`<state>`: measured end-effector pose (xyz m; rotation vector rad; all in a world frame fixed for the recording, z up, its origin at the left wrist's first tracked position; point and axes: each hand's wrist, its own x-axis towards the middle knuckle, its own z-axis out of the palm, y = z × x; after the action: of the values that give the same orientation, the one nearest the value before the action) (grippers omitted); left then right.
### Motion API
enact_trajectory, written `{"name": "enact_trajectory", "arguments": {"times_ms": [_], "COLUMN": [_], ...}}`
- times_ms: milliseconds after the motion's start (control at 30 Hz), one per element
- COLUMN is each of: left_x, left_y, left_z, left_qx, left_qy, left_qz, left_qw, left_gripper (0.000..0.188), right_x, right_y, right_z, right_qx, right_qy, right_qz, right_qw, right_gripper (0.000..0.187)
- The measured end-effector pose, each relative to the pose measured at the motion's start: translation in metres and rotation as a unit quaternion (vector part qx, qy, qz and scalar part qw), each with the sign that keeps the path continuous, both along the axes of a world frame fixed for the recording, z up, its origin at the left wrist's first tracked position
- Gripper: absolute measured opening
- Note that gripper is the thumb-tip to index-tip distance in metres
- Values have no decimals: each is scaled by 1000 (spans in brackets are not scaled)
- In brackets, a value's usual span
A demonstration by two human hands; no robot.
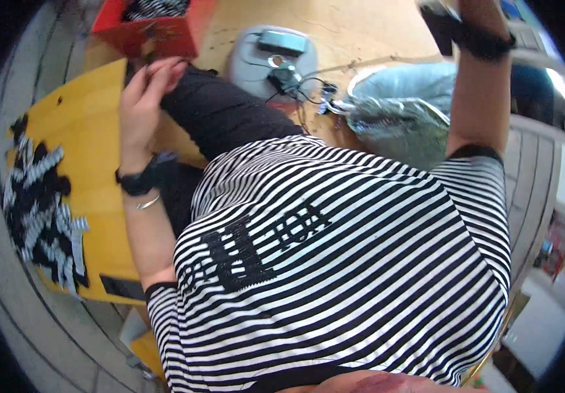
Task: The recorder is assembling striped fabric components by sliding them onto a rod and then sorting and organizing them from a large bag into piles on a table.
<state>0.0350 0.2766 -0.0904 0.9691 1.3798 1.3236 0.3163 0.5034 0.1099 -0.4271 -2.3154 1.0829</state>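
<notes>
My left hand is at the upper left, just below the near side of a red bin. Its fingers are curled together; whatever they may hold is hidden. Dark coiled or ridged pieces show inside the bin. A dark band and a thin bracelet circle my left wrist. My right forearm reaches up past the top edge at the right, so the right hand is cut off. Beside that wrist is a blurred dark flat thing that I cannot make out.
A yellow surface on the left bears a heap of black and grey ridged pieces. On the wooden table stands a round grey base with a box-shaped device and cables. A clear plastic bag lies to its right.
</notes>
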Motion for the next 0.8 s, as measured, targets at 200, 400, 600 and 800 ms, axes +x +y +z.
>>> {"name": "enact_trajectory", "arguments": {"times_ms": [200,400,600,800], "left_x": [-74,-72,-52,-70], "left_y": [-52,-49,-61,-82], "left_z": [-68,-86,-111,-131], "left_qx": [-142,-171,-170,-210], "left_qy": [-2,36,124,140], "left_qz": [89,40,-4,-57], "left_qw": [986,984,978,966], "left_gripper": [28,28,25,23], "right_x": [291,470,468,442], "right_y": [-70,-101,-103,-203], "right_z": [-49,-192,-265,-305], "right_qx": [-75,-91,241,129], "right_qy": [-345,-442,-419,-636], "right_qz": [-371,-568,-604,-528], "right_qw": [859,688,634,547], "right_gripper": [36,22,30,33]}}
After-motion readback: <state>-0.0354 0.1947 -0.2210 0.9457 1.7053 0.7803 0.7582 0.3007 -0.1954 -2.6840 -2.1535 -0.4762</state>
